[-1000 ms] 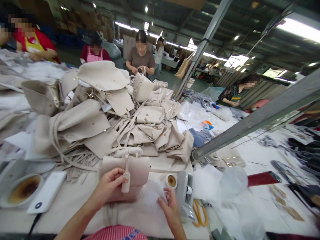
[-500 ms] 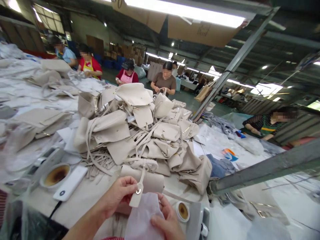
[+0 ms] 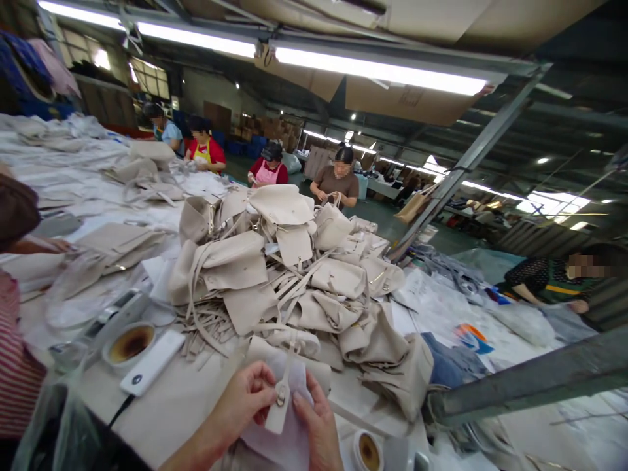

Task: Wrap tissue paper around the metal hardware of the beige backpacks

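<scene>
My left hand [image 3: 249,398] pinches a beige hang tag [image 3: 277,417] with a metal eyelet, and its thin strap runs up towards a beige handbag [image 3: 316,371] lying on the table. A thin white sheet [image 3: 265,451], paper or soft film, lies right behind the tag. My right hand [image 3: 318,418] grips that sheet by its right side, thumb in front and fingers mostly behind. Just beyond both hands rises a heap of beige handbags [image 3: 289,203] with straps and metal fittings.
At left are a cup of brown liquid [image 3: 131,343] and a white device [image 3: 153,362] with a black cord. Another brown-filled cup [image 3: 367,450] stands at lower right. A metal post [image 3: 471,157] slants up at right. Several co-workers surround the table; one striped garment [image 3: 19,366] is close at left.
The white sheet has moved up behind the tag, and my right hand has come up closer to my left. The view has shifted, bringing a co-worker in at the left edge.
</scene>
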Tool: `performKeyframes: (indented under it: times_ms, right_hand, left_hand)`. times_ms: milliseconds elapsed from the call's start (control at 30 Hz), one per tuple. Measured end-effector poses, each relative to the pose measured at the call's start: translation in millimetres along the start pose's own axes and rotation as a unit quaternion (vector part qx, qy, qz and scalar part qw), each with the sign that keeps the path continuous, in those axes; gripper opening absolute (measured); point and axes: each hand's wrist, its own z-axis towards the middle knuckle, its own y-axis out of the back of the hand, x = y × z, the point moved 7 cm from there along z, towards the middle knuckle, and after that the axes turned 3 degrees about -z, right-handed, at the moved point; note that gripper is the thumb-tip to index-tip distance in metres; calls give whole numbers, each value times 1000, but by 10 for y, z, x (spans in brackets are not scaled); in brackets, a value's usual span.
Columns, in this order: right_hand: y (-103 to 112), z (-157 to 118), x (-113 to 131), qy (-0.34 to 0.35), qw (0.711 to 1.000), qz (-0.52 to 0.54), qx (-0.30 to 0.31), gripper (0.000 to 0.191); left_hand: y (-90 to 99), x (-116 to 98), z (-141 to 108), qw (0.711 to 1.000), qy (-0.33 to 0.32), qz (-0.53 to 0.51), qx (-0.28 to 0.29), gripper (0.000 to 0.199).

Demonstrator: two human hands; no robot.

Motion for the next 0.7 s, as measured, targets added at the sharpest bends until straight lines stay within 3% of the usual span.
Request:
performKeyframes:
  times_ms: [267,400,533,633,700]
  right_hand:
    - [14,-51,-62,-13,998,49,-34,64]
    - [-24,-37,-97,11,997,73,-23,87]
    - [-77,-35,-80,38,999,23,-1,116]
    - [-105,-57,-31,44,999,-27,-9,122]
    - [-117,-83,2,35,998,-50,-14,120]
  left_hand:
    - [55,33,-23,1000,3,0,-25,40]
    - [35,63,-32,999,-9,16,-29,36]
    - [13,93,-55,998,-29,37,-32,31]
    - [35,34,-94,995,-57,82,-30,25]
    - [127,-71,-123,984,-90,144,-58,20]
